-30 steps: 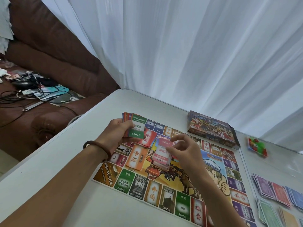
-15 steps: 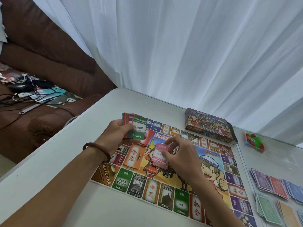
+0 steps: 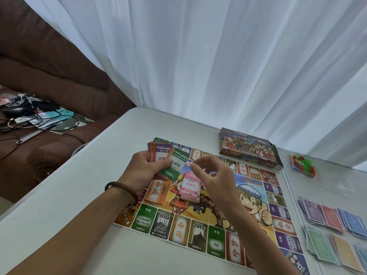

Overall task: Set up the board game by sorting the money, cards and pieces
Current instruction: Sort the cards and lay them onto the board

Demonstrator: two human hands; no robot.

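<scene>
The colourful game board lies flat on the white table. My left hand grips a stack of property cards, with a green 1200 card fanned out on top under my thumb. On the middle of the board sits a small pile of pink cards. My right hand hovers just above that pile with loosely curved fingers, holding nothing, its fingertips close to the green card. An orange card pile lies on the board below my left hand.
The game box stands beyond the board's far edge. A bag of red and green pieces lies at the right. Sorted piles of coloured money cover the right side. A brown sofa with cables stands left of the table.
My right hand set the pink card down on the pink pile, let go and lifted toward the green card. My left thumb has pushed that green card further out of the stack.
</scene>
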